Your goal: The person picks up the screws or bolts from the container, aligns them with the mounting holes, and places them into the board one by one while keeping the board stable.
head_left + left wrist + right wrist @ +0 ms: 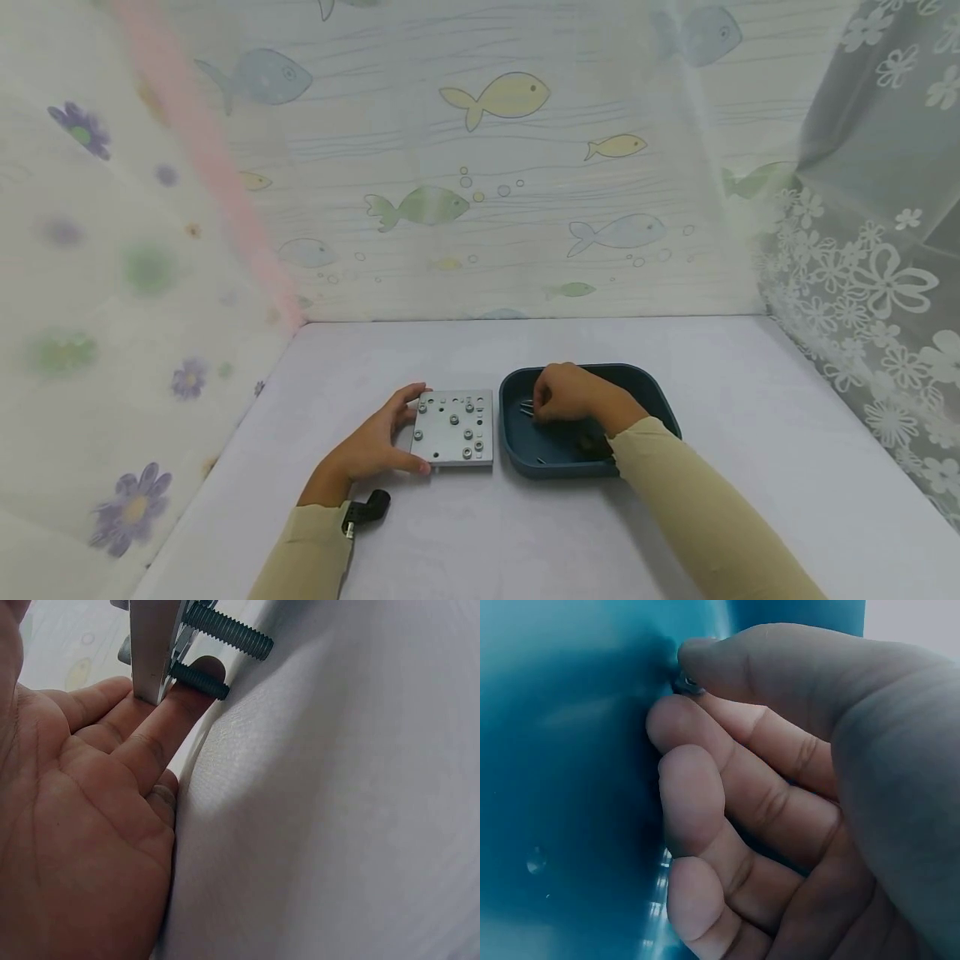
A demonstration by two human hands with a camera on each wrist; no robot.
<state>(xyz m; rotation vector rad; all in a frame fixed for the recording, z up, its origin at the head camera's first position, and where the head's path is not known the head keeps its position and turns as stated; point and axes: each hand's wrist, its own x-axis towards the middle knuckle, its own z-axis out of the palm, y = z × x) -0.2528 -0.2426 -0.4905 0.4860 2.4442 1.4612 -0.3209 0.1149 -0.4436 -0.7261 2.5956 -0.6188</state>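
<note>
Head view: metal plate [451, 439] lies on the white table, just left of the dark blue tray [558, 472], several screw heads [453, 419] seated in it and some holes [436, 455] bare. Left hand [367, 447] grips the plate's left side, thumb at the near corner, fingers at the far one; hand spread fairly wide, not balled. Left wrist view: threaded shanks [229, 631] project from the plate's underside, one touching or very near a finger. Right hand [572, 393] is down inside the tray, fingers curled in; right wrist view gives thumb and fingertips nearly closed in a pinch on a small metal piece [690, 685], mostly hidden. Loose metal pieces [527, 407] lie beside that hand.

Judgement: step in hand looks like picking a screw. Next move probably calls for lifting it clear and lining it up over a bare hole, plate held steady.
</note>
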